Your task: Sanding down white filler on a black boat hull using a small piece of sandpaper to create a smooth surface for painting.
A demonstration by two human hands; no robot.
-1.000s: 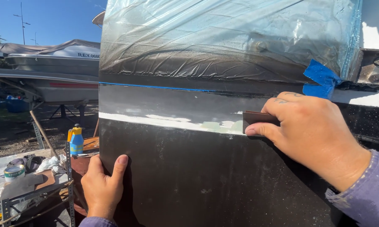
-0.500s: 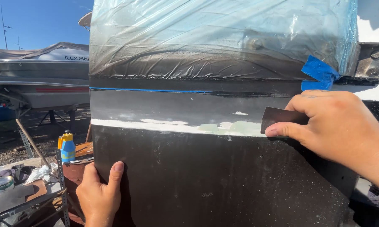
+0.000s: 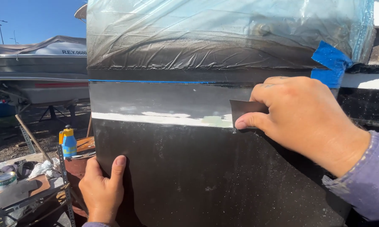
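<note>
A dark hull panel (image 3: 189, 176) fills the view, with a grey band and a pale filler stripe (image 3: 160, 119) across it. My right hand (image 3: 299, 117) presses a folded piece of dark sandpaper (image 3: 245, 109) against the right end of that stripe. My left hand (image 3: 102, 190) grips the panel's left edge low down, thumb on the black face. Clear plastic sheeting (image 3: 223, 33) covers the upper hull, held by blue masking tape (image 3: 330, 63) along a thin blue line.
Left of the panel stands a metal rack (image 3: 34, 197) with a tape roll (image 3: 4, 180), rags and a blue and yellow bottle (image 3: 68, 142). Behind it another covered boat (image 3: 38, 67) rests on stands over gravel ground.
My right hand with the sandpaper has slid along the pale stripe. The view has shifted, and my left hand has stayed on the panel's left edge.
</note>
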